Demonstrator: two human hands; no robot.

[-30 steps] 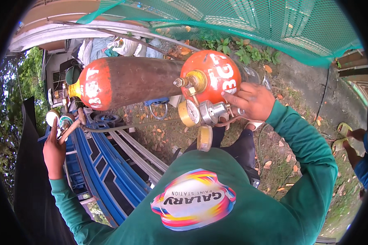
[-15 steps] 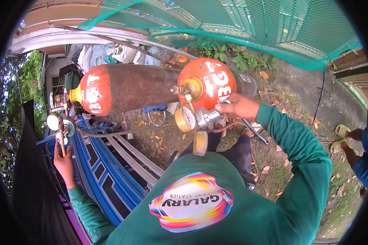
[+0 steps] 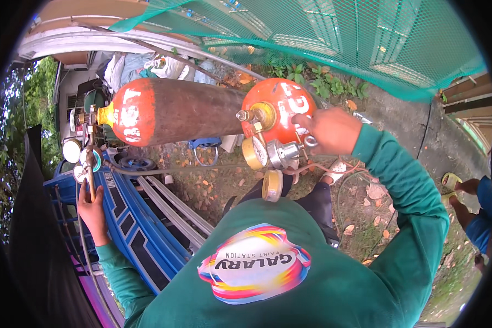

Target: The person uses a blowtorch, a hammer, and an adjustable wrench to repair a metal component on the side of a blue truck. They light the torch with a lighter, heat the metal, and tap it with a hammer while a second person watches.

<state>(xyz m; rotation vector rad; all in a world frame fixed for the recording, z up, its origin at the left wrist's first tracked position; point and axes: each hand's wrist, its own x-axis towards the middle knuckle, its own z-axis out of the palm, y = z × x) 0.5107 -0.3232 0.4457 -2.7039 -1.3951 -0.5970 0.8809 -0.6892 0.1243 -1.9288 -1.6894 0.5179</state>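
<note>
Two gas cylinders with orange-red shoulders face me: the left one (image 3: 197, 112) leads back with a dark brown body, and the right one (image 3: 290, 106) shows mostly its top. At the left cylinder's valve hangs a regulator with white-faced gauges (image 3: 72, 150). Below it my left hand (image 3: 93, 218) pinches an upright copper-coloured tube (image 3: 92, 186). A silver regulator with yellow-rimmed gauges (image 3: 283, 154) is fitted to the right cylinder's yellow-collared valve. Beside it my right hand (image 3: 336, 131) curls over a silver wrench, whose ring-like end (image 3: 310, 141) shows under the fingers; the rest is hidden.
A blue vehicle panel (image 3: 134, 218) stands at left, with a hose (image 3: 180, 170) crossing above it. Green netting (image 3: 333, 44) hangs at the far side, near full sacks (image 3: 169, 68). Another person's legs (image 3: 470, 188) show at right. Dry leaves and a reddish hose (image 3: 339, 165) lie around.
My right hand has shifted right and turned over, and the tool's long shank no longer shows below it. The left hand with the tube has moved slightly right; the view has shifted a little.
</note>
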